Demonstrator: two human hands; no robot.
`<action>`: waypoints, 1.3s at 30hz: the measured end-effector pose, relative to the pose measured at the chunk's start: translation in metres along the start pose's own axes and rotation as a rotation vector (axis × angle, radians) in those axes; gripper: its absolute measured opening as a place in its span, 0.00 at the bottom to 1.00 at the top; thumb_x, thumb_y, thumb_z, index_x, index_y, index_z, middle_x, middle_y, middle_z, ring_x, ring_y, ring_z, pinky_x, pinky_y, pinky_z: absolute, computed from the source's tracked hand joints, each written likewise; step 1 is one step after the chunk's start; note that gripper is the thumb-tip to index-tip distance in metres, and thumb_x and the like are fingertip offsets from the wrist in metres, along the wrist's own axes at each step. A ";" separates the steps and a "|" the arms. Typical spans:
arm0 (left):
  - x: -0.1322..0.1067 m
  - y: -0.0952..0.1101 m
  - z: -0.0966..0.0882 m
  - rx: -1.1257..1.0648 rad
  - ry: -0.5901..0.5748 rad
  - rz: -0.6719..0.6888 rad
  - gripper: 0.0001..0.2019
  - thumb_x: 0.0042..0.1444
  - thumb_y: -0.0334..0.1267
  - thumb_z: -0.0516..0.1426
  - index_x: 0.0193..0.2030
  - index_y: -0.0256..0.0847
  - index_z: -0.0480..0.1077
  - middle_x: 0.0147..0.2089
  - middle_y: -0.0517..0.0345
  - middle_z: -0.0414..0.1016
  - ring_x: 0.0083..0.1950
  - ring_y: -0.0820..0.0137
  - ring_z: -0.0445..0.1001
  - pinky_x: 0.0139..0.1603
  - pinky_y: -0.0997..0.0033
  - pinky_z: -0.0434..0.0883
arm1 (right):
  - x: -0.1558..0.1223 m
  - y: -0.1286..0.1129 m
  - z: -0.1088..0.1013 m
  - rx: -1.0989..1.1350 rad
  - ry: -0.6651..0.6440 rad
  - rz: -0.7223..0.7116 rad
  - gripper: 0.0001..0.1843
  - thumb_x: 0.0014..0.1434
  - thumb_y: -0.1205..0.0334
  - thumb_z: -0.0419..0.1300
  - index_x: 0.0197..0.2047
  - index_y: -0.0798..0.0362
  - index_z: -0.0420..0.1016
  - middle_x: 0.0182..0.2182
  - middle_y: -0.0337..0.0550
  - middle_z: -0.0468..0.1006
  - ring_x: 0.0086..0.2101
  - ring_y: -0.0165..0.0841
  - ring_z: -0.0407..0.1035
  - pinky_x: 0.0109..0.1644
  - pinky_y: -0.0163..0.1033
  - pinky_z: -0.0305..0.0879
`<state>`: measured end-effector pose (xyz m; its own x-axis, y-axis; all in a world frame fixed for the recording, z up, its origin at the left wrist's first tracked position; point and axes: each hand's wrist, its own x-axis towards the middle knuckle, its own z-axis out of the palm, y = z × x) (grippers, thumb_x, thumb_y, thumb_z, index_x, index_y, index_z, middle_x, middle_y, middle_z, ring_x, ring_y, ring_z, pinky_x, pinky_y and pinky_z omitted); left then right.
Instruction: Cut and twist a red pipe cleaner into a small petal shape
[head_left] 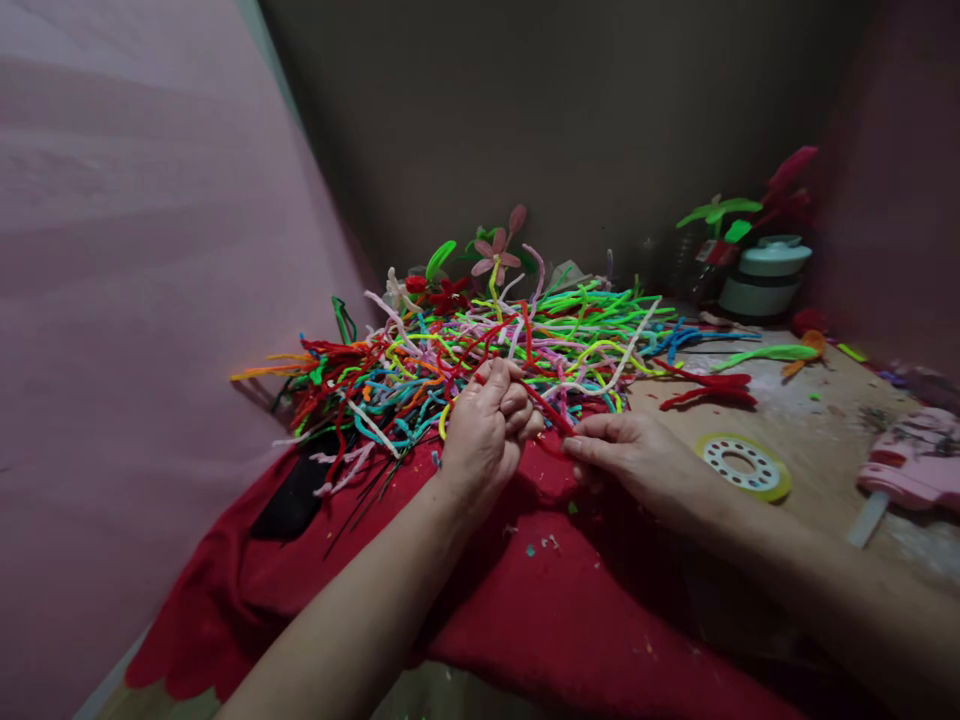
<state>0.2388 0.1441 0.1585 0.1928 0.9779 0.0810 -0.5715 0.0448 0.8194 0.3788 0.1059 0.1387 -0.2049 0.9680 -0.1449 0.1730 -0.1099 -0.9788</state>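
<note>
Red cloth (525, 620) covers near surface edge, open room centre. Left hand (487, 425) fisted around red pipe cleaner (544, 405); right hand (637, 460) pinches its other end. Multicoloured pipe-cleaner pile (480, 350) just behind; wall close left.

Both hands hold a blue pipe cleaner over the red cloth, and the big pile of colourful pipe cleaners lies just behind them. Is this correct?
Not quite: the pipe cleaner held between the left hand and the right hand is red, not blue, as the head view shows. The rest stands: both hands hold it over the red cloth, with the pile of colourful pipe cleaners just behind them.
</note>
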 end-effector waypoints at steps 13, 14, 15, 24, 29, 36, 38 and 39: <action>-0.001 0.005 0.002 0.102 0.067 0.030 0.16 0.53 0.48 0.57 0.26 0.39 0.60 0.14 0.73 0.46 0.12 0.84 0.45 0.16 0.81 0.54 | -0.003 -0.005 -0.003 -0.125 -0.117 -0.089 0.15 0.52 0.62 0.55 0.15 0.53 0.64 0.13 0.38 0.67 0.15 0.25 0.58 0.19 0.32 0.50; 0.000 0.005 0.001 0.116 0.068 0.057 0.16 0.53 0.48 0.57 0.26 0.38 0.60 0.14 0.73 0.47 0.13 0.84 0.47 0.17 0.81 0.56 | -0.004 -0.006 -0.003 -0.108 -0.125 -0.081 0.15 0.52 0.62 0.55 0.15 0.54 0.65 0.13 0.38 0.67 0.15 0.25 0.58 0.19 0.33 0.50; 0.001 0.005 0.000 0.126 0.066 0.087 0.15 0.53 0.47 0.57 0.26 0.38 0.61 0.14 0.72 0.48 0.13 0.83 0.49 0.17 0.81 0.57 | -0.005 -0.007 -0.003 -0.086 -0.128 -0.074 0.15 0.51 0.61 0.55 0.15 0.54 0.65 0.13 0.38 0.67 0.15 0.25 0.58 0.19 0.33 0.50; 0.012 0.020 -0.016 0.049 0.135 0.052 0.18 0.47 0.49 0.61 0.34 0.35 0.67 0.29 0.57 0.69 0.28 0.75 0.70 0.24 0.77 0.66 | 0.005 0.008 -0.011 0.206 0.073 -0.201 0.13 0.54 0.55 0.57 0.24 0.54 0.68 0.17 0.37 0.70 0.19 0.25 0.60 0.24 0.33 0.54; 0.003 0.001 -0.012 0.302 -0.208 -0.316 0.16 0.44 0.39 0.64 0.37 0.31 0.72 0.25 0.60 0.69 0.18 0.83 0.60 0.19 0.80 0.57 | 0.005 0.005 -0.011 0.171 0.045 -0.216 0.12 0.55 0.56 0.56 0.26 0.55 0.70 0.18 0.38 0.70 0.19 0.25 0.61 0.25 0.33 0.55; -0.003 -0.015 -0.007 0.465 -0.221 -0.152 0.09 0.44 0.37 0.63 0.32 0.33 0.75 0.22 0.59 0.70 0.19 0.81 0.62 0.19 0.80 0.57 | 0.006 -0.001 -0.014 0.078 -0.091 -0.131 0.10 0.49 0.60 0.57 0.22 0.56 0.71 0.15 0.39 0.69 0.17 0.25 0.60 0.22 0.33 0.55; -0.003 -0.015 -0.008 0.443 -0.212 -0.150 0.08 0.44 0.36 0.63 0.30 0.34 0.74 0.21 0.60 0.70 0.18 0.81 0.62 0.19 0.81 0.58 | 0.008 0.002 -0.017 0.111 -0.137 -0.114 0.11 0.49 0.58 0.58 0.23 0.57 0.71 0.15 0.39 0.70 0.17 0.26 0.61 0.22 0.33 0.57; -0.002 -0.015 -0.008 0.428 -0.209 -0.156 0.07 0.44 0.36 0.63 0.29 0.34 0.73 0.21 0.61 0.69 0.18 0.81 0.62 0.18 0.81 0.57 | 0.009 0.003 -0.019 0.149 -0.160 -0.111 0.11 0.49 0.57 0.59 0.24 0.57 0.72 0.15 0.39 0.71 0.17 0.26 0.62 0.23 0.33 0.58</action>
<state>0.2407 0.1428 0.1415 0.4305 0.9025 0.0149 -0.1527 0.0566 0.9867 0.3954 0.1185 0.1368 -0.3665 0.9293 -0.0449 -0.0009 -0.0486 -0.9988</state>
